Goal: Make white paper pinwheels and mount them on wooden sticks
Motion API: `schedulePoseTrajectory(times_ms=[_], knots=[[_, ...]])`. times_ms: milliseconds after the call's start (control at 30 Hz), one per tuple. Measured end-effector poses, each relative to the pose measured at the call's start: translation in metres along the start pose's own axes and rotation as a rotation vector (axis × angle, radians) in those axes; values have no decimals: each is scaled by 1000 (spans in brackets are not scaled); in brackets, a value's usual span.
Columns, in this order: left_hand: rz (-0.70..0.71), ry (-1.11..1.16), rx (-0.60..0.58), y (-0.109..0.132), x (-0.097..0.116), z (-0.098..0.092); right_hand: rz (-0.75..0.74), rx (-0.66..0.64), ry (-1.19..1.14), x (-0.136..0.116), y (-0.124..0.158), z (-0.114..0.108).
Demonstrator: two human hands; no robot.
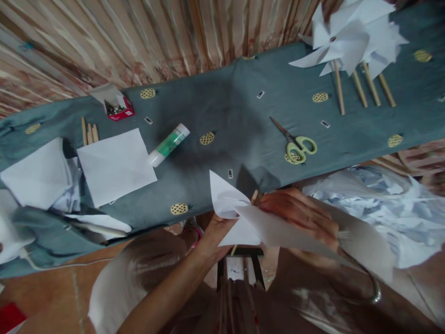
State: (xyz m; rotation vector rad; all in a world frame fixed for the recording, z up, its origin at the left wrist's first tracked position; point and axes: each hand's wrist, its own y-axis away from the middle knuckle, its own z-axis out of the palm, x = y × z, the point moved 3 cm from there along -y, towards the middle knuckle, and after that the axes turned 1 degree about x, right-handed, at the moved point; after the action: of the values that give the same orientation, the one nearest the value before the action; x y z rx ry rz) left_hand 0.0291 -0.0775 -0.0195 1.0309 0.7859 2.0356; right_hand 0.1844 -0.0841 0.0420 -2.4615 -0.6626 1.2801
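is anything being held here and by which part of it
A curled white paper is held near its middle by the left hand, partly hidden behind it. The right hand is beside a wooden stick; its grip cannot be told.

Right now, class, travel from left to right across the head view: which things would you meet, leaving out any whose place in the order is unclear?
Stack of white paper → white paper square → glue stick → left hand → scissors → white pinwheels.

Labels (230, 174) on tablecloth (222, 106), lettering illegible
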Motion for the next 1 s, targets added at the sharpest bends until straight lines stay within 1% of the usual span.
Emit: schedulePoseTrajectory(times_ms=[67, 167, 367, 500, 633, 900, 1000], knots=[[-6, 17, -20, -1, -1, 1, -14, 24, 24, -1, -4, -1], [-12, 29, -24, -2, -1, 2, -73, 53, 74, -4, -10, -1], [-22, 77, 17, -2, 1, 5, -80, 65, 131, -5, -12, 0], [-32, 116, 28, -1, 3, 7, -59, 30, 140, -7, -14, -1], [-24, 102, 38, -2, 2, 7, -32, 26, 138, -6, -18, -3], [-23, 127, 10, -4, 0, 4, 11, 26, 94, -4, -17, -1], [-33, 107, 4, -2, 0, 4, 56, 17, 60, -3, -16, 0]])
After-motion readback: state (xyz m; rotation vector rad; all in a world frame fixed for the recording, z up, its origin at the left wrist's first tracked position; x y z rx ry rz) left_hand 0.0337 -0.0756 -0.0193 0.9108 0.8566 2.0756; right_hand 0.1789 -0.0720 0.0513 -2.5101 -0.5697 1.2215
